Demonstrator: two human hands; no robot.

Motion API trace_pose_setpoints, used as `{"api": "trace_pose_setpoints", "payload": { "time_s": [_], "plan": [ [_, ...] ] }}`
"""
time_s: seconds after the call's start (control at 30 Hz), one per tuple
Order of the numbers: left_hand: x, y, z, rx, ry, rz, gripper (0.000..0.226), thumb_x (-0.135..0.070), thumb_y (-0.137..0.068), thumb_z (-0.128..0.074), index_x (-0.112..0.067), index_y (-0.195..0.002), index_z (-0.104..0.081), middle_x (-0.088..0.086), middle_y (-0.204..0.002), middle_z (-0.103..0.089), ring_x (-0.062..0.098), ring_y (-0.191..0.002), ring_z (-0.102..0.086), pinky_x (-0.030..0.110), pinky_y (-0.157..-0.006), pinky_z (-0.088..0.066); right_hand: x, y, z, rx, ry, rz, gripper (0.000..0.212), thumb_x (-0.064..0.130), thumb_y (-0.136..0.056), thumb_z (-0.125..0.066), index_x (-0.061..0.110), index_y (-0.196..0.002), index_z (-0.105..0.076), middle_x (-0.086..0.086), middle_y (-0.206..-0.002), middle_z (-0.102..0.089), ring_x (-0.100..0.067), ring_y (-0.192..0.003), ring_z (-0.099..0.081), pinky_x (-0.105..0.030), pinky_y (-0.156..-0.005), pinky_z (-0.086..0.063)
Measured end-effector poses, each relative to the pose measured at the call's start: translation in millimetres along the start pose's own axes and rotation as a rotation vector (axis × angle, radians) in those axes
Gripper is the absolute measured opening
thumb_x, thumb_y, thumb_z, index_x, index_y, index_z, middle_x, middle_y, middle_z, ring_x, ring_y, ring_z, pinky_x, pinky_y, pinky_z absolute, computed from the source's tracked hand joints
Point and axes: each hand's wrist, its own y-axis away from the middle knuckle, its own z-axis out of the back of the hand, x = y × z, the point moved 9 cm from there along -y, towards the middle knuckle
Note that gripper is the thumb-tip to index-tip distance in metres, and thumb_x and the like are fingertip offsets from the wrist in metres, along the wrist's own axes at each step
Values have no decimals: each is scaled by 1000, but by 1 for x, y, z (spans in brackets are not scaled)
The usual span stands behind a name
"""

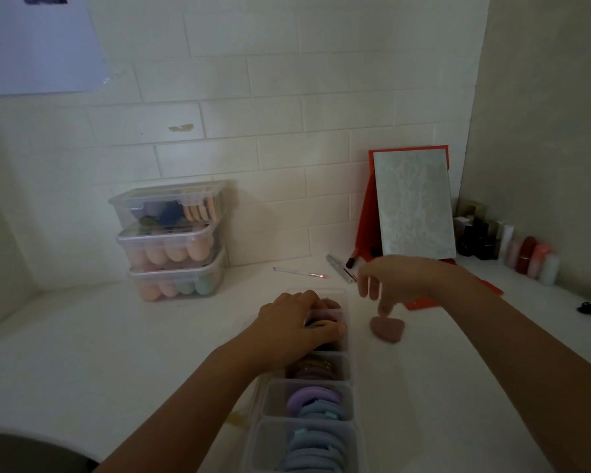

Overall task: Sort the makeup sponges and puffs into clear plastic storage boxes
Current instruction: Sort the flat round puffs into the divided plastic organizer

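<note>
Nearest box: your long divided box [258, 438] runs up from the bottom middle of the frame. Its near sections are packed with blue and lilac puffs [316, 448] standing on edge.
Left hand: your left hand [297, 326] is curled over the far-end puffs [325, 324] in the box's last section. The thumb is on one side and the fingers on the other, gripping them.
Right hand: your right hand [400, 278] hangs loose with its fingers apart and holds nothing. One fingertip points down at the heart-shaped sponge [388, 329]; you cannot tell whether it touches.
Loose piece: the heart-shaped sponge lies flat on the tabletop [116, 353], just right of the box and outside it.
Done: the stacked lidded boxes [174, 240], middle left against the wall, are filled and closed.
Left: judging by this, you are nearly finished. The heart sponge is the only loose piece in view, and the far section needs room made for it.
</note>
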Motion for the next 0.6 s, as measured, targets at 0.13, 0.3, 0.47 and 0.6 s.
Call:
{"api": "trace_pose_setpoints", "payload": {
  "time_s": [0.13,0.3,0.47,0.6],
  "plan": [
    [-1,-2,-3,18,52,-13,46,-53,-85,-53,-31,-125,-46,-10,-126,-52,10,-111,-47,35,-100,-41,-7,-1,-31,262,54,-47,49,2,-74,-74,20,-116,-60,5,-101,-57,-24,-102,-60,-36,-89,-52],
    [-2,-3,-6,35,-58,-64,53,-55,-90,-44,-41,-139,-31,-10,-140,-44,14,-126,-38,33,-105,-29,-5,-4,-12,85,-36,9,18,5,-76,-74,17,-87,-67,6,-87,-67,-16,-94,-66,-31,-87,-53],
    [2,-4,-7,37,-106,-75,50,-58,-89,-40,-43,-136,-36,-9,-141,-41,15,-127,-34,38,-107,-29,7,6,54,-525,-270,137,15,18,-78,-74,17,-90,-65,3,-93,-68,-13,-90,-63,-29,-82,-52],
    [3,-4,-8,46,-96,-65,46,-58,-89,-41,-44,-133,-40,-9,-137,-43,14,-123,-36,40,-106,-31,37,14,53,-480,-385,257,13,21,-85,-68,20,-94,-59,9,-88,-63,-4,-77,-62,-22,-69,-53]
  ]
}}
